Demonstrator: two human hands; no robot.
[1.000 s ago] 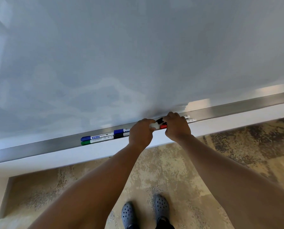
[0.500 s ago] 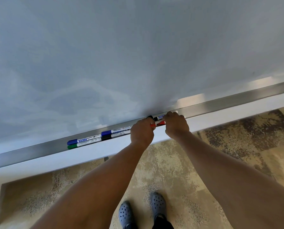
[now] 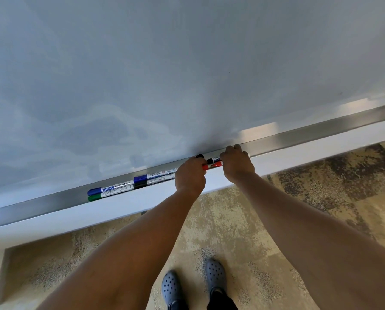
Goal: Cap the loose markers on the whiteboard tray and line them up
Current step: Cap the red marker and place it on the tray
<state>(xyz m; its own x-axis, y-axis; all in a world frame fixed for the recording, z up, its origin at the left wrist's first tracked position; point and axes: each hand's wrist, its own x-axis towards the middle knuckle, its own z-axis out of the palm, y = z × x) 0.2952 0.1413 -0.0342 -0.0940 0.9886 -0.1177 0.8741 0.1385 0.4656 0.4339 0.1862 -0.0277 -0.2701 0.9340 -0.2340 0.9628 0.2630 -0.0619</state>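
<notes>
A metal whiteboard tray (image 3: 299, 136) runs across the view. Capped markers lie end to end on it: a blue marker (image 3: 110, 189) beside a green marker (image 3: 102, 196) at the left, then another blue marker (image 3: 155, 176) beside a black-capped marker (image 3: 151, 182). My left hand (image 3: 190, 175) and my right hand (image 3: 236, 163) are both curled on markers at the tray. Between them show a red marker (image 3: 212, 166) and a black-capped marker (image 3: 212, 160). Which hand holds which of these two is hidden by the fingers.
The whiteboard (image 3: 187, 74) fills the upper view. Below the tray is a white ledge (image 3: 310, 142), then patterned carpet (image 3: 332, 186). My feet in grey clogs (image 3: 171, 289) stand below the hands. The tray stretches bare to the right of my hands.
The white piece seen between my hands a second ago is gone from sight. The hands stay together on the red and black markers. The camera has shifted a little.
</notes>
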